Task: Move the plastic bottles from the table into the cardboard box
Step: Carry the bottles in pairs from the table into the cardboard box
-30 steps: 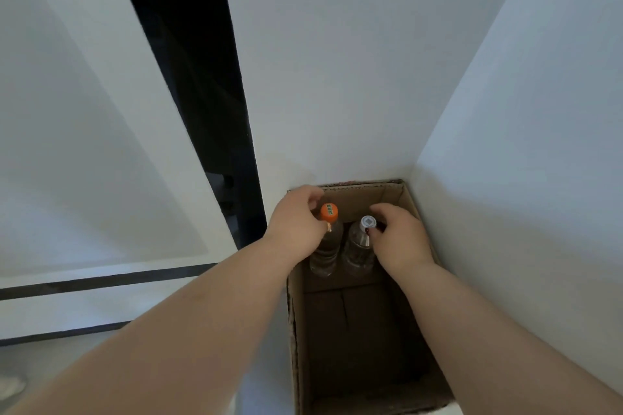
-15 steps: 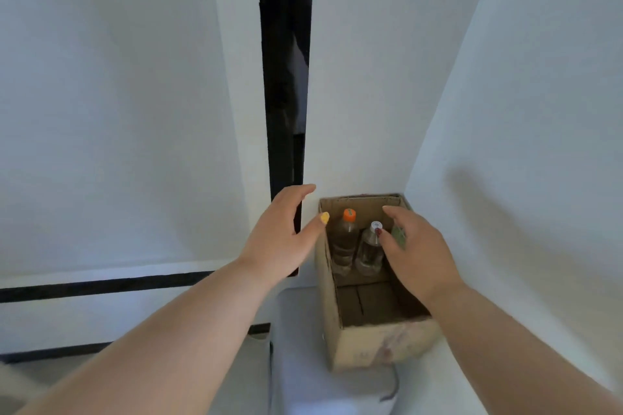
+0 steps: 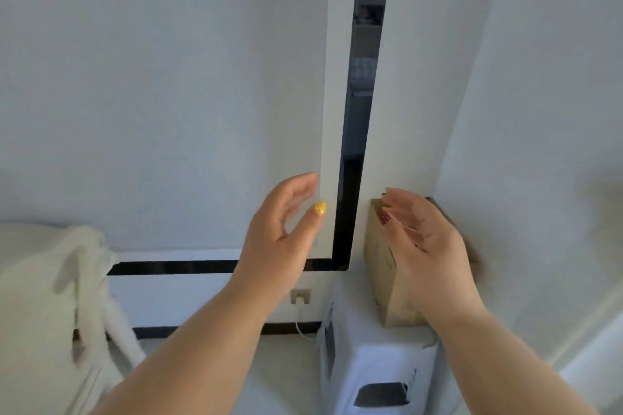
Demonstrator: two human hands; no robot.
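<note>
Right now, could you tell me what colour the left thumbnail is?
Yellow, on the left hand thumbnail; head view.

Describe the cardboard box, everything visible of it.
The cardboard box is plain brown, with faint print on its left side. It stands upright on a white stool, in the corner where two white walls meet. The right hand, open and empty, is in front of it and hides its top and inside, so no contents show.

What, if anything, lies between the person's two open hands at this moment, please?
In the head view, no object: between the left hand and right hand show only the black gap between white wall panels and the cardboard box's left edge.
</note>
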